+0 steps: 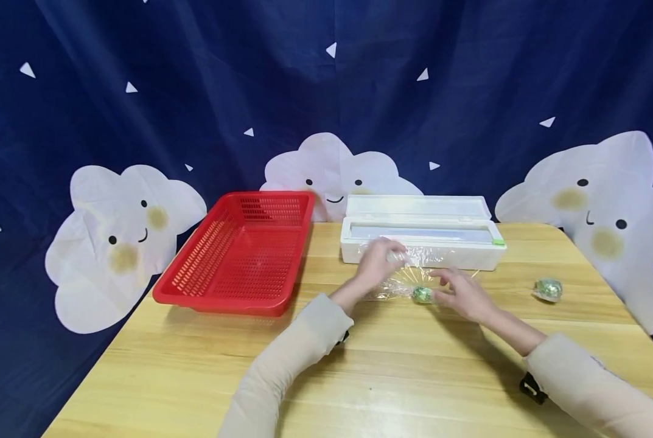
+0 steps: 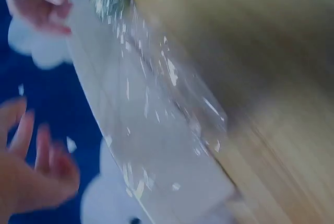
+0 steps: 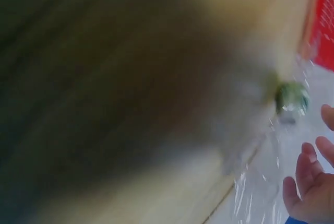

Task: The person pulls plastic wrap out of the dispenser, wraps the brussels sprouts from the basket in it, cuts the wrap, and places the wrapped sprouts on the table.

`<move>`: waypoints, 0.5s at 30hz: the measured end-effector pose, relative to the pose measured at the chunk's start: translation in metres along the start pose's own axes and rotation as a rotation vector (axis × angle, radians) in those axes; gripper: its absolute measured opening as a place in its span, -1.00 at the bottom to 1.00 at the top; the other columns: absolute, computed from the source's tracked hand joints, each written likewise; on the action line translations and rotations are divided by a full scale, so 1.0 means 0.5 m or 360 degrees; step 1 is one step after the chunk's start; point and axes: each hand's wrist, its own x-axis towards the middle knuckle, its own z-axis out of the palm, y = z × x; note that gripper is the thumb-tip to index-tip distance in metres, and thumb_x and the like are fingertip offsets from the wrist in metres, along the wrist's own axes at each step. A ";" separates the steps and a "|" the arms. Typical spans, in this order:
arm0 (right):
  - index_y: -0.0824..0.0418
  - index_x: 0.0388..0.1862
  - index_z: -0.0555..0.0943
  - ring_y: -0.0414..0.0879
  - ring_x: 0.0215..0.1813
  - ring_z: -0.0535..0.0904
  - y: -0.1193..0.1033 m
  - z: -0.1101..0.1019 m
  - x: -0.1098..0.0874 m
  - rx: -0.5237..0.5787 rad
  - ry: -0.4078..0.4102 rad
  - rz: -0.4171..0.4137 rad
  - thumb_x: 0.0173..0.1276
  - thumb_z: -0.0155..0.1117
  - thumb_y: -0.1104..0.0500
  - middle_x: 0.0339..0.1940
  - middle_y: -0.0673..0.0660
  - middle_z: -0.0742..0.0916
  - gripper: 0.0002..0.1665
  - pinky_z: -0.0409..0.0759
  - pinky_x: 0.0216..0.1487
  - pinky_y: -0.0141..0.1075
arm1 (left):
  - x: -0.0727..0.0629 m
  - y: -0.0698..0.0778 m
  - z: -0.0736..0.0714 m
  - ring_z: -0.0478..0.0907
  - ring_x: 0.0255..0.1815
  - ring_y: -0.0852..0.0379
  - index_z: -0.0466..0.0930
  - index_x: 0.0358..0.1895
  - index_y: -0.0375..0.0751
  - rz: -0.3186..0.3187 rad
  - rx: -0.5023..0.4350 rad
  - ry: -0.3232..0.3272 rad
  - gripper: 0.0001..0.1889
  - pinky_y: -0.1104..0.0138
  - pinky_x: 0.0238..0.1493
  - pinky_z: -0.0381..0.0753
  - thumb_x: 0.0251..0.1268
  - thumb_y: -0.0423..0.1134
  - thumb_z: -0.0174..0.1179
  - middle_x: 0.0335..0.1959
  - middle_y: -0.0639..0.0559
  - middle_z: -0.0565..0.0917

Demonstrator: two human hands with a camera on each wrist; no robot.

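Observation:
A small round green thing [image 1: 422,295] sits in a sheet of clear cling film [image 1: 391,289], in front of a white cling film dispenser box [image 1: 471,258] with its lid up. My left hand [image 1: 378,263] is over the film at the box's front, fingers loosely bent, with nothing seen between them in the left wrist view. Just right of the green thing is my right hand [image 1: 465,296]. Its fingers are spread and loosely bent in the right wrist view, apart from the green thing [image 3: 292,99]. Farther right lies another green thing wrapped in film [image 1: 548,290].
A red plastic basket [image 1: 222,304] stands at the left of the wooden table [image 1: 370,377]. A green slider [image 1: 498,242] is at the box's right end. Behind the table hangs a dark blue curtain [image 1: 282,73] with cloud prints.

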 end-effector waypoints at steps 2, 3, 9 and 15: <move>0.39 0.04 0.45 0.06 -0.31 0.52 -0.001 0.018 -0.001 -0.0106 0.0008 -0.0074 0.05 0.36 0.25 -0.27 0.29 0.59 -0.45 0.51 -0.39 -0.16 | -0.009 0.005 0.022 0.41 0.06 0.10 0.62 -0.05 -0.08 0.0145 0.0238 -0.0241 -0.69 0.31 0.05 0.41 0.07 -0.24 0.29 0.00 0.03 0.56; 0.38 0.04 0.44 0.07 -0.30 0.53 0.000 0.025 -0.001 -0.0123 0.0001 -0.0099 0.04 0.37 0.25 -0.25 0.29 0.59 -0.44 0.52 -0.39 -0.15 | -0.012 0.004 0.032 0.44 0.01 0.13 0.61 -0.02 -0.05 0.0212 0.0370 -0.0330 -0.66 0.36 -0.04 0.46 0.07 -0.22 0.29 0.00 0.04 0.56; 0.37 -0.03 0.40 -0.06 -0.37 0.44 0.004 0.051 0.006 -0.0087 -0.0049 -0.0121 -0.03 0.38 0.33 -0.34 0.19 0.52 -0.45 0.48 -0.42 -0.26 | -0.025 -0.010 0.074 0.43 -0.06 0.16 0.52 0.11 0.16 0.0409 0.0944 -0.0548 -0.55 0.43 -0.32 0.50 0.08 -0.05 0.27 0.00 0.04 0.52; 0.34 -0.23 0.43 -0.11 -0.40 0.40 0.025 0.046 0.012 -0.0025 -0.0076 -0.0128 -0.01 0.34 0.39 -0.40 0.14 0.50 -0.64 0.45 -0.42 -0.30 | -0.017 -0.007 0.092 0.40 -0.05 0.13 0.44 0.17 0.19 0.0417 0.0994 -0.0584 -0.47 0.44 -0.36 0.49 0.05 0.00 0.28 0.02 -0.01 0.49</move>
